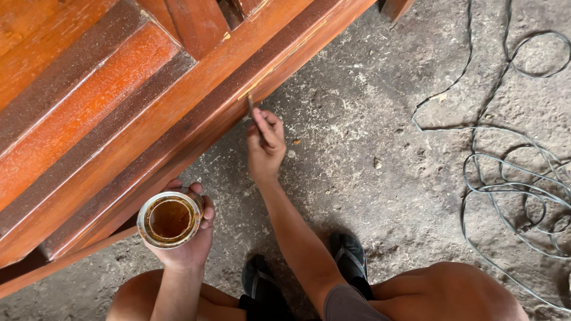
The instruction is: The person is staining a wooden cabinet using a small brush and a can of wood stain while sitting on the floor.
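Observation:
My left hand [189, 241] grips a small open metal tin [170, 219] with amber-brown liquid inside, held low beside the lower edge of a reddish-brown wooden panel door [107, 113]. My right hand [265, 145] is closed on a thin dark tool [252, 109], perhaps a small brush or scraper. Its tip touches the door's edge beside a pale scuffed strip. The tool's lower end is hidden in my fingers.
The door lies tilted over a dusty grey concrete floor [369, 178]. A tangle of grey cable [511, 190] loops across the floor at right. My knees and dark sandals [351, 255] show at the bottom.

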